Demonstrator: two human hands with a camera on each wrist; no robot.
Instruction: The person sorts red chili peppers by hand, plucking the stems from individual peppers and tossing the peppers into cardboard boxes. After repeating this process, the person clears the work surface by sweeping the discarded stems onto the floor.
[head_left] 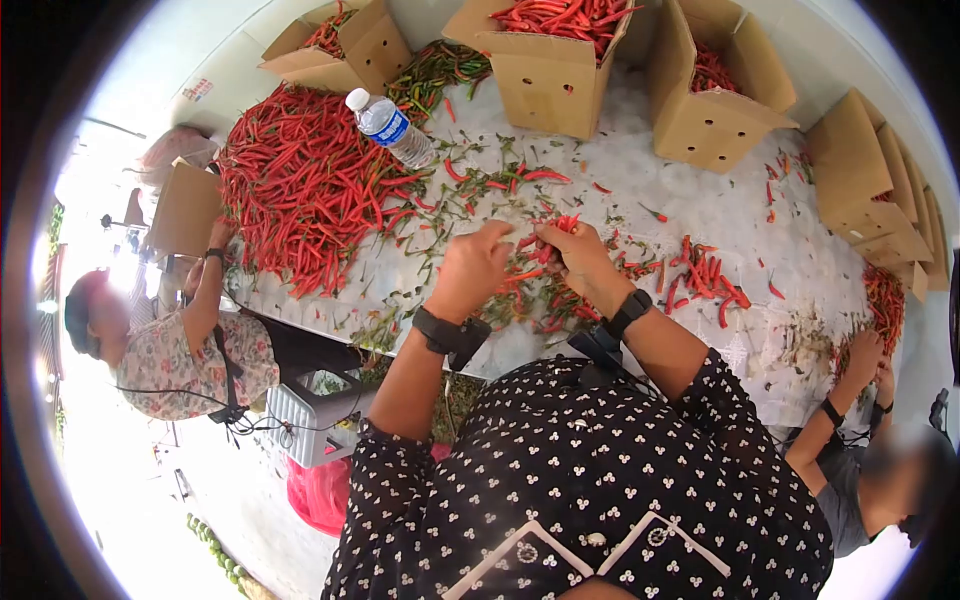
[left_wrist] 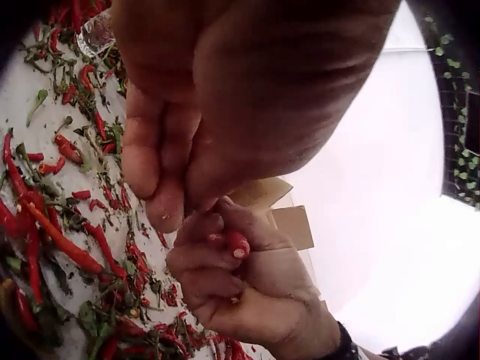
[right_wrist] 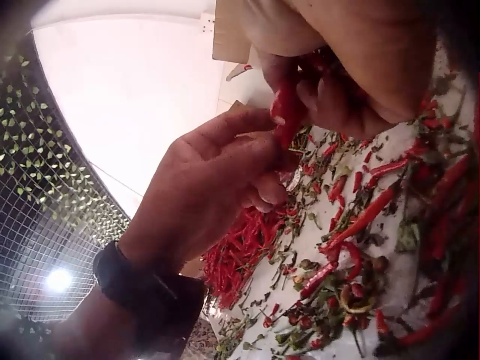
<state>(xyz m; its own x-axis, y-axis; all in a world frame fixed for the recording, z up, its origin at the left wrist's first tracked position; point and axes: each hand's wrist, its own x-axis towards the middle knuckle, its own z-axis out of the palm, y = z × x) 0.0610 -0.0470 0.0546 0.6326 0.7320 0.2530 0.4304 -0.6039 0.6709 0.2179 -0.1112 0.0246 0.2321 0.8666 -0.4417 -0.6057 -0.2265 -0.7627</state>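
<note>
My right hand (head_left: 585, 262) grips several red chilies (right_wrist: 289, 112) in its curled fingers, and their cut-looking ends (left_wrist: 238, 247) poke out of the fist in the left wrist view. Close beside it, my left hand (head_left: 470, 268) has its fingertips together at one chili that sticks out of the right hand. In the right wrist view the left thumb and fingers pinch around that chili's end. Below both hands, loose red chilies (left_wrist: 60, 240) lie among green stems and leaf bits on the white tabletop (head_left: 610, 215).
A big heap of red chilies (head_left: 300, 190) lies at the left, with a water bottle (head_left: 395, 128) beside it. Cardboard boxes (head_left: 545, 90) of chilies line the back. A small pile of chilies (head_left: 705, 280) sits right of my hands. People work at both ends of the table.
</note>
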